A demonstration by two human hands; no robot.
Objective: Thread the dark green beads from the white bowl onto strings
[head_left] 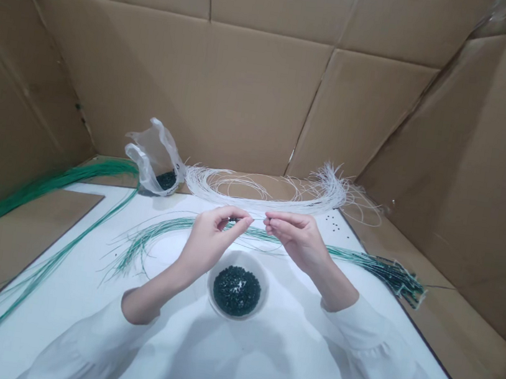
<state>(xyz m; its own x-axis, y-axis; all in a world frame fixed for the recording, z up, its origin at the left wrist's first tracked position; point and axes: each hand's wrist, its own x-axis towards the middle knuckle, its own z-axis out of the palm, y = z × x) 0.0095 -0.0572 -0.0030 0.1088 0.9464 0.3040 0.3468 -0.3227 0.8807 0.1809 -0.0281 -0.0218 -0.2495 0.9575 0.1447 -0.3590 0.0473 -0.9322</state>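
Observation:
Above the far rim of a white bowl [265, 292] of dark green beads [237, 291], both hands face each other with a small gap between the fingertips. My left hand [214, 234] pinches a thin strand [258, 219] with dark beads [234, 219] on it near the thumb and forefinger. Across the gap, my right hand [296, 236] is closed in a pinch at the strand's other side, where a small dark piece shows at the fingertips. Behind the hands runs a bundle of thin green strands [173, 223], its beaded ends [398, 279] at the right.
A plastic bag [143, 165] with dark beads stands at the back left. White strands [251, 200] lie curled along the back. Long green strands [56, 184] cross the left side. Loose beads [335, 226] dot the white table [219, 360] at the back right. Cardboard walls [230, 86] surround it.

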